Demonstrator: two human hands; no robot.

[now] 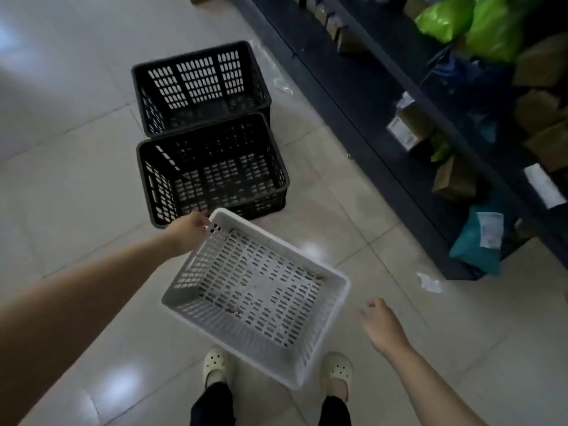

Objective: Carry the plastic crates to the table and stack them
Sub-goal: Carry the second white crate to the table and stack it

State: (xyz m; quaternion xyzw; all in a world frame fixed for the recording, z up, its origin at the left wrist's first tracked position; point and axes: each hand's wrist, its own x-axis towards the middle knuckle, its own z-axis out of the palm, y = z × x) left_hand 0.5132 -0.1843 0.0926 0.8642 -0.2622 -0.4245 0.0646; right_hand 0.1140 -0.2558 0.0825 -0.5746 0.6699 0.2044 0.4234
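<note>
Floor: pale glossy tiles (76, 149) run underfoot, and my cream clogs (216, 364) show at the bottom edge.
Right side: dark metal shelving (368, 118) holds bright green plastic bags (479, 23), a teal parcel (476, 241) and brown cardboard boxes.
Task thing: the white slotted plastic crate (255, 299) is empty and tilted in front of my legs. I judge it lifted off the tiles, since it covers my feet.
Left hand (187, 235): it grips the white crate's rim at the far left corner, with the fingers curled over the edge.
Right hand (381, 324): it holds nothing. The fingers are loosely spread, just beside the crate's near right end and not touching it.
Key relation: the crate's long axis runs diagonally from my left hand down towards my right. The free short end therefore lies nearest my right hand, which I judge should take that rim to level the load.
Others waiting: two black slotted plastic crates, both empty, stand on the tiles ahead and touch end to end. They are the nearer black crate (212, 179) just beyond my left hand and the farther black crate (199, 87) behind it.
Table: not in view, so I cannot tell which way to carry.
Writing: the white labels on the parcels and boxes are too blurred to read, and I see no brand on any crate.
Loose bits: a crumpled white scrap (430, 282) lies by the shelf foot.
</note>
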